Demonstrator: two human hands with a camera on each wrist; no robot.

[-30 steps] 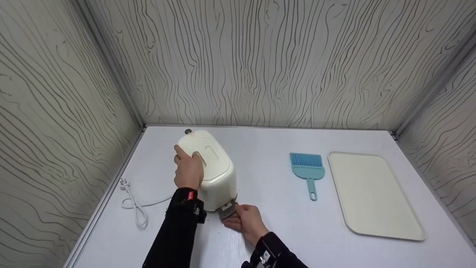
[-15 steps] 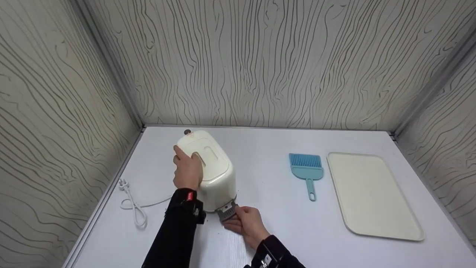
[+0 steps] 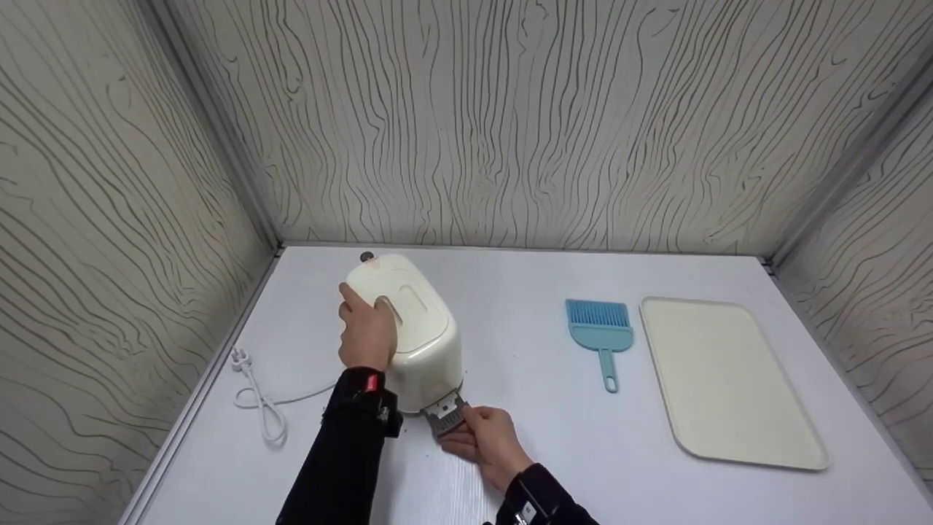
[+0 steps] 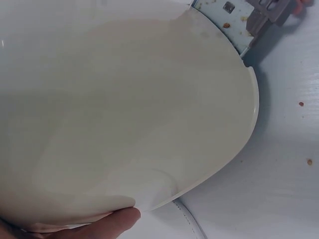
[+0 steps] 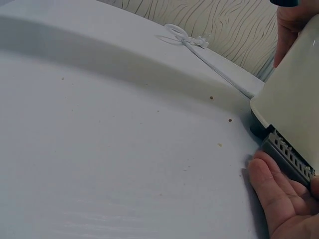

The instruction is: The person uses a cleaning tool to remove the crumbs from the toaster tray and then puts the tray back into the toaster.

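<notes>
A cream toaster (image 3: 430, 375) with two slots on its top stands left of the middle of the table. My left hand (image 3: 368, 332) grips its left side and top, the thumb by the near slot; in the left wrist view a fingertip (image 4: 124, 219) presses the toaster's side wall. At the toaster's near end a metal crumb tray (image 3: 444, 415) with a grey slotted handle sticks partly out. My right hand (image 3: 492, 441) pinches that handle, thumb above and fingers beneath, as the right wrist view also shows. Crumbs cling to the tray's metal (image 4: 227, 25).
A white cord with its plug (image 3: 240, 359) lies left of the toaster. To the right are a blue hand brush (image 3: 603, 337) and a cream rectangular tray (image 3: 732, 383). Several crumbs (image 5: 230, 120) are scattered on the white table (image 3: 525, 292). Patterned walls enclose the table's back and sides.
The crumb tray has slid slightly farther out of the toaster, towards me, with my right hand still pinching its handle. My left hand keeps its hold on the toaster.
</notes>
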